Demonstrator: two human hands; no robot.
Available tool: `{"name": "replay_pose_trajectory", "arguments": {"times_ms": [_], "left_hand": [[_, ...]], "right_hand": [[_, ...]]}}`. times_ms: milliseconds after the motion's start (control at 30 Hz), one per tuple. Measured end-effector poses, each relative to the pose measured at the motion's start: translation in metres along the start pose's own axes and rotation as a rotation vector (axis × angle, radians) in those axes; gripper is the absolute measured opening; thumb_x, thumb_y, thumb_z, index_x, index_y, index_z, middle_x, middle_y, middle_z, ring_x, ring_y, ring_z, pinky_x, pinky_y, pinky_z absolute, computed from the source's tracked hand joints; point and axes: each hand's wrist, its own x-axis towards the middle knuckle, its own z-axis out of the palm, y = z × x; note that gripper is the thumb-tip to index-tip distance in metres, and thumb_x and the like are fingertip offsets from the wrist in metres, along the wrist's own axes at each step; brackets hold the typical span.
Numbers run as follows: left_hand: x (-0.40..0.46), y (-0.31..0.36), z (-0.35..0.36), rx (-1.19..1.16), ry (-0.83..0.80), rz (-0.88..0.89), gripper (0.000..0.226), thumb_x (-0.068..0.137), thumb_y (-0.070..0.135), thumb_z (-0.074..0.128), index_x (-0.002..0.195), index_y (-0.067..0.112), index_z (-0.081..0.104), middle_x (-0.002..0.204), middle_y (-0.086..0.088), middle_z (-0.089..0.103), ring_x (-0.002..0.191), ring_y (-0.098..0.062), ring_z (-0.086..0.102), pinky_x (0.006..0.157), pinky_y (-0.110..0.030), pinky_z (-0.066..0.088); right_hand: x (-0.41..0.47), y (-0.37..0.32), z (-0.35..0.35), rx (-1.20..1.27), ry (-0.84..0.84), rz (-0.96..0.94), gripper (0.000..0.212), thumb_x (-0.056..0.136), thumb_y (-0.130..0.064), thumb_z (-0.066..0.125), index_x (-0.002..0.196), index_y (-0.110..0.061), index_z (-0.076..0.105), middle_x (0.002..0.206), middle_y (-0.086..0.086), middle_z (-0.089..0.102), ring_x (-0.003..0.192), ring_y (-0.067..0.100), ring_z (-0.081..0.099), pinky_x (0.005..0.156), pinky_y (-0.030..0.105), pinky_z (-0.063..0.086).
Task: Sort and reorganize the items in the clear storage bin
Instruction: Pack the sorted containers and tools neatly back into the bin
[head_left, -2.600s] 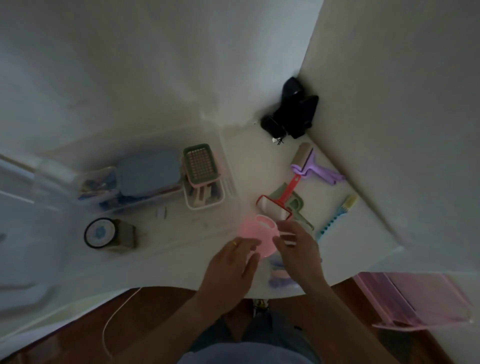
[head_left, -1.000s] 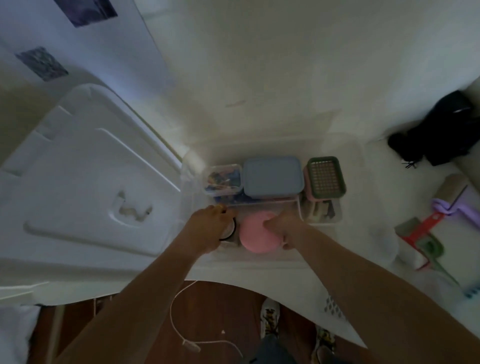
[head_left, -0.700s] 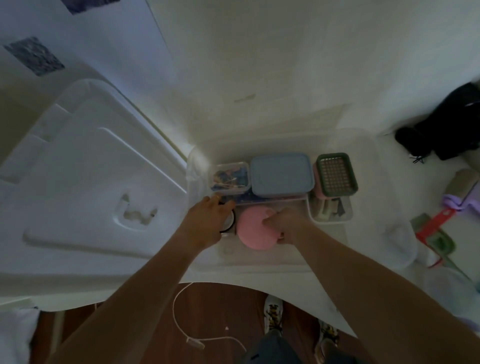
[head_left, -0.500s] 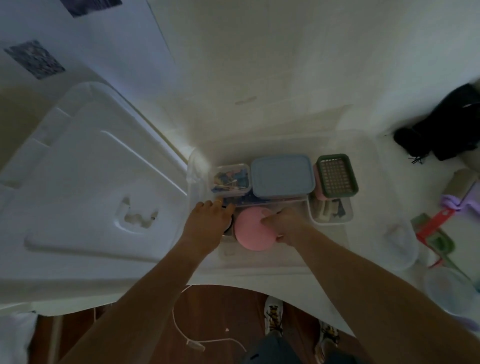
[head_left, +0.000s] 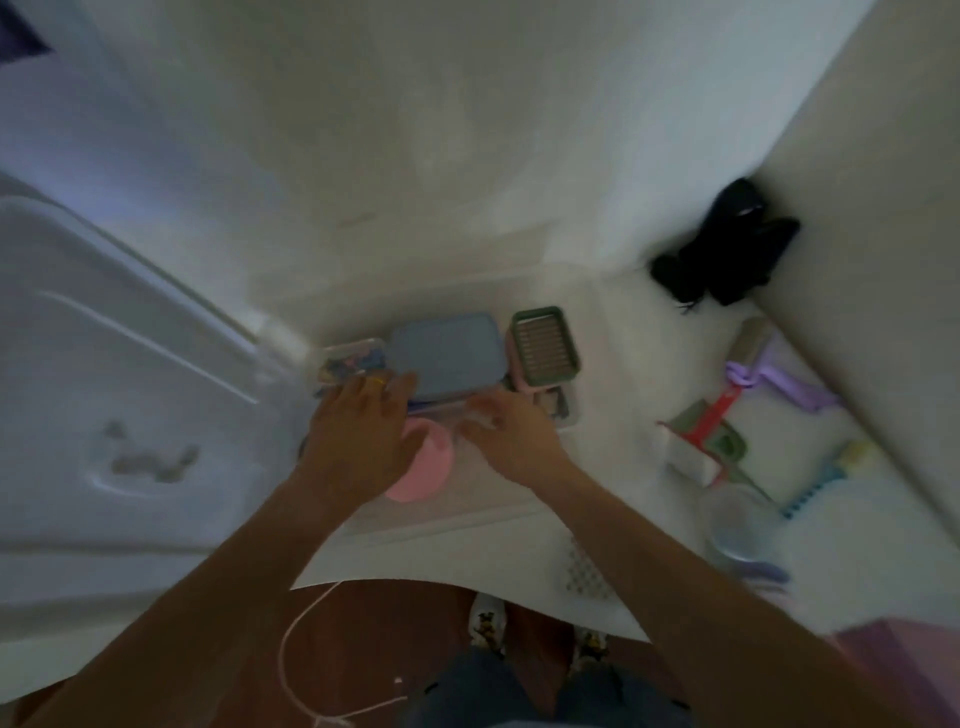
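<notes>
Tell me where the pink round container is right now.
In the head view, the pink round container sits inside the clear storage bin, near its front wall, just in front of the blue-lidded box, partly under the left hand.

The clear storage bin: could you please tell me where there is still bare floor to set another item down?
The clear storage bin is free along its near wall, right of the round pink lid. Its far row is crowded: small clear box, blue-lidded container, green slatted tray. Both hands, left and right, hover mid-bin.
</notes>
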Motion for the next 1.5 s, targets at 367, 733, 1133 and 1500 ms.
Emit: {"name": "replay_pose_trajectory", "arguments": {"times_ms": [367,733,1133,1500], "left_hand": [[0.054,0.231,-0.021,-0.158,0.185,0.252,0.053,0.094,0.052,0.047,0.132,0.019,0.061,0.137,-0.014,0.060,0.125,-0.035,0.055,0.108,-0.051,0.039],[0.024,0.331,0.024,-0.146,0.000,0.440,0.053,0.088,0.035,0.062,0.133,0.007,0.057,0.131,-0.016,0.060,0.122,-0.033,0.056,0.108,-0.043,0.043],[-0.034,0.368,0.134,-0.263,-0.337,0.310,0.070,0.053,0.034,0.084,0.115,0.009,0.066,0.103,-0.008,0.067,0.089,-0.027,0.067,0.075,-0.034,0.057],[-0.041,0.356,0.091,-0.416,-0.431,0.317,0.046,0.078,0.032,0.070,0.113,0.009,0.051,0.110,-0.015,0.057,0.091,-0.033,0.060,0.072,-0.039,0.048]], "right_hand": [[-0.111,0.157,-0.170,0.224,0.594,0.053,0.022,0.086,-0.034,0.073,0.107,-0.031,0.067,0.107,-0.014,0.070,0.095,0.000,0.066,0.089,0.033,0.056],[-0.167,0.282,-0.217,0.248,0.550,0.315,0.027,0.088,-0.032,0.071,0.114,-0.028,0.064,0.107,-0.014,0.068,0.095,0.003,0.064,0.073,0.012,0.046],[-0.191,0.343,-0.130,0.183,0.277,0.637,0.059,0.080,-0.037,0.073,0.129,-0.017,0.045,0.113,0.004,0.062,0.093,0.022,0.065,0.073,0.042,0.059],[-0.219,0.279,-0.172,0.365,0.183,0.492,0.026,0.077,-0.023,0.082,0.090,-0.007,0.067,0.079,0.007,0.069,0.075,0.022,0.067,0.054,0.015,0.048]]}}
